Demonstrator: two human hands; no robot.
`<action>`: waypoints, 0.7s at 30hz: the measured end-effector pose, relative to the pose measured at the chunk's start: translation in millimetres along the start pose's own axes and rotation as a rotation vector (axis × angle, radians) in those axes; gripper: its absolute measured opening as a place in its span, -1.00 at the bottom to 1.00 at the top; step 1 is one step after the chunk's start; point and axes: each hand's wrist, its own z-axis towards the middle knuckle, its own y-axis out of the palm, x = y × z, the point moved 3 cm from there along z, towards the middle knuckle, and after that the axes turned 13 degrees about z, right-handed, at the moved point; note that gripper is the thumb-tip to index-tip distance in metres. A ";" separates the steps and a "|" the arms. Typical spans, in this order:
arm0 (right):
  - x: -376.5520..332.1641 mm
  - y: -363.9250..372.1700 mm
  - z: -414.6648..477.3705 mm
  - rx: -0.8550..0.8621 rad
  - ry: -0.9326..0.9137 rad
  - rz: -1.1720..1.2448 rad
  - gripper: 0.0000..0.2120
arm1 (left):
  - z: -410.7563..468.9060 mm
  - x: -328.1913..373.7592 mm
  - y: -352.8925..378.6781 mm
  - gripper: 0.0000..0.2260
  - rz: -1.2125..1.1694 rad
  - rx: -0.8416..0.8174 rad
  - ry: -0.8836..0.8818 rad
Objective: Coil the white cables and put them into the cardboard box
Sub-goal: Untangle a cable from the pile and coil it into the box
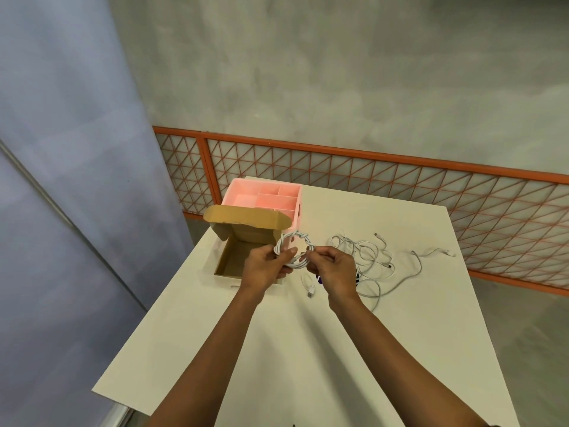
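You hold one coiled white cable [294, 249] in the air with both hands, just above the near right corner of the cardboard box [234, 260]. Your left hand [266, 266] is closed on the left side of the coil, with the thumb lying across the loops. Your right hand [334, 268] pinches the right side of the coil between the thumb and the fingers. The loops are wound together into a small ring, and a short end with a plug [309, 292] hangs down from it toward the white counter [277, 349].

The cardboard box stands open at the far left part of the counter, its lid flap [246, 215] raised at the back, and its inside looks empty. Just behind it stands a pink organizer tray [261, 197] with several compartments. To the right of your hands a loose pile of white cables [366, 257] lies tangled on the counter. One more white cable [431, 252] lies further to the right, apart from the pile.
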 end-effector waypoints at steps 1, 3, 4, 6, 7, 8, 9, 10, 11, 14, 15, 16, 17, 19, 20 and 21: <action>2.2 -0.5 0.4 0.008 0.013 -0.005 -0.92 | 0.7 -0.5 -1.0 -0.73 0.015 0.035 0.011; 6.1 -1.0 1.0 0.013 0.039 -0.003 -0.90 | 1.8 -0.9 -3.5 -0.75 0.032 0.081 0.035; 7.2 -1.2 1.5 0.013 0.049 0.001 -0.89 | 1.3 -0.4 -4.4 -0.76 0.036 0.090 0.047; 8.9 -1.3 3.1 0.007 0.066 0.003 -0.88 | 0.7 0.3 -5.4 -0.77 0.036 0.099 0.071; 9.4 -1.1 3.4 0.001 0.077 0.009 -0.88 | 0.4 0.7 -5.9 -0.78 0.030 0.098 0.086; 9.7 -0.9 3.5 -0.003 0.089 0.023 -0.88 | -0.1 1.7 -6.3 -0.78 0.021 0.094 0.101; 10.4 -0.9 3.8 -0.006 0.103 0.040 -0.88 | -0.5 2.8 -6.6 -0.77 0.009 0.089 0.115; 11.1 -0.9 4.1 -0.008 0.120 0.056 -0.89 | -0.8 3.8 -6.8 -0.77 -0.007 0.085 0.123; 11.7 -0.7 4.2 -0.013 0.141 0.071 -0.90 | -0.9 4.3 -6.7 -0.78 -0.026 0.082 0.127; 12.6 0.1 3.7 -0.027 0.197 0.117 -0.92 | -5.0 8.0 -6.1 -0.79 -0.106 0.069 0.146; 12.9 0.2 3.7 -0.029 0.211 0.132 -0.91 | -6.3 9.3 -5.5 -0.80 -0.134 0.064 0.150; 12.8 0.5 3.5 -0.033 0.225 0.141 -0.90 | -7.3 10.4 -5.2 -0.82 -0.155 0.060 0.153; 12.8 0.8 3.2 -0.038 0.238 0.142 -0.88 | -8.1 11.7 -5.1 -0.85 -0.173 0.055 0.154; 12.5 1.4 2.5 -0.051 0.278 0.130 -0.84 | -9.7 13.9 -5.1 -0.90 -0.209 0.035 0.153; 12.1 1.8 1.9 -0.063 0.309 0.124 -0.84 | -10.7 14.4 -5.2 -0.93 -0.230 0.019 0.151; 12.2 1.9 1.2 -0.078 0.344 0.120 -0.84 | -11.7 14.6 -5.0 -0.94 -0.249 0.000 0.146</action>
